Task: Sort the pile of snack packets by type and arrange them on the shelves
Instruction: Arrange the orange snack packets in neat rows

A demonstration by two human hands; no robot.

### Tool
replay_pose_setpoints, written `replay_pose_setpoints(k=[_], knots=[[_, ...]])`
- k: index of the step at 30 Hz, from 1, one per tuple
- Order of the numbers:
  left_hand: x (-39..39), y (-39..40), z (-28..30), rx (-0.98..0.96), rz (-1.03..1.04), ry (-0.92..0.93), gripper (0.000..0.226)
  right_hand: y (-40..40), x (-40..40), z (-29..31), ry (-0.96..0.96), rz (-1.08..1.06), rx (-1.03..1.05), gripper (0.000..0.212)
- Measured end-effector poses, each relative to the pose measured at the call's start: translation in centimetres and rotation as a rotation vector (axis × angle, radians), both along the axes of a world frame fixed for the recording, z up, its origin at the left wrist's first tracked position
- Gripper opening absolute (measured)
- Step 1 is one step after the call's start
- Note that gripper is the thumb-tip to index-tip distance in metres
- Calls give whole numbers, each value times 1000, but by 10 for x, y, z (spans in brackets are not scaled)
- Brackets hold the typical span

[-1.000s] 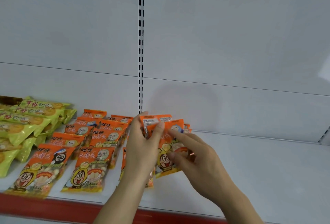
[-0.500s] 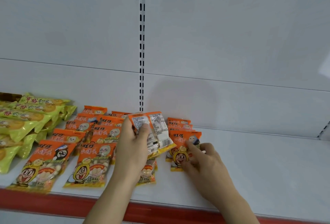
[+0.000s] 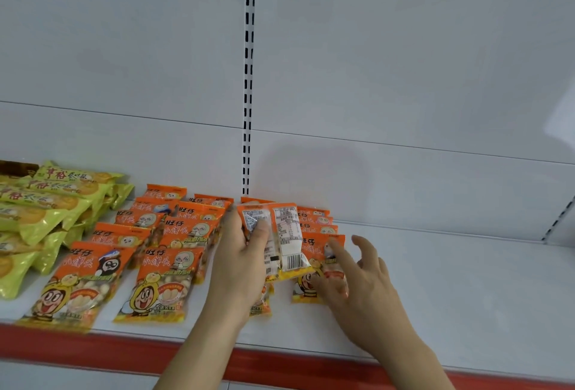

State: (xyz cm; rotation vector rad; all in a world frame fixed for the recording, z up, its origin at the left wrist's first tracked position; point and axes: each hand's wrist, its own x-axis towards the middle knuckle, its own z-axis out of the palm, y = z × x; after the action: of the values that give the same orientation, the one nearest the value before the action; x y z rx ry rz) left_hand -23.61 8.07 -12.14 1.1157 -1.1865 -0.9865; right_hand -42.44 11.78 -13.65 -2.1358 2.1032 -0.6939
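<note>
- Left hand: I have it gripping a few orange packets, backs and barcodes toward me, above the shelf.
- Right hand: I see its fingers spread and relaxed, tips resting on the front packet of the rightmost orange row, which lies flat on the shelf.
- To my left, more orange packet rows overlap front to back.
- Yellow-green packets are stacked at the far left.
</note>
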Motion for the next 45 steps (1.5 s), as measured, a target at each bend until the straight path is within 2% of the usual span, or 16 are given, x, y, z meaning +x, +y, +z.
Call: replay_pose_setpoints(k=[3,6,8,10,12,15,18,22,24,27,30,33,35,38,43,45], knots=[[-6,10,14,-52,-38,-54,67,10,11,15,-335,-50,-231,63],[-18,20,17,-42,-112,-103,34,14,28,27,-580,65,-189,30],[-23,22,19,-32,-114,-127,32,15,33,30,-664,71,-176,17],[-24,20,17,-72,-89,-196,47,18,32,30,-799,6,-188,6],[-24,23,20,-126,-26,-248,57,19,30,27,-753,-57,-315,13],[-34,35,20,-174,-69,-195,48,17,35,17,-457,-4,-614,15],[-42,35,20,-169,-54,-153,42,15,42,0,-266,94,-782,11],[-35,22,18,-107,-30,-49,31,19,40,-8,-284,232,-801,18],[-33,19,17,-77,-61,-16,28,20,34,-1,-329,204,-815,19],[-31,17,18,-21,-132,35,24,18,22,14,-447,116,-637,40],[-33,16,26,33,-176,115,24,19,16,15,-591,277,-344,62],[-35,14,33,105,-206,134,24,23,11,10,-538,304,-348,72],[-35,13,32,99,-233,59,22,26,6,11,-570,290,-321,67],[-41,16,30,87,-305,-72,18,28,1,18,-778,269,-163,56],[-46,12,25,63,-230,-164,17,37,-4,27,-917,267,-20,60],[-46,9,24,52,-211,-190,26,39,-6,23,-928,280,-9,59]])
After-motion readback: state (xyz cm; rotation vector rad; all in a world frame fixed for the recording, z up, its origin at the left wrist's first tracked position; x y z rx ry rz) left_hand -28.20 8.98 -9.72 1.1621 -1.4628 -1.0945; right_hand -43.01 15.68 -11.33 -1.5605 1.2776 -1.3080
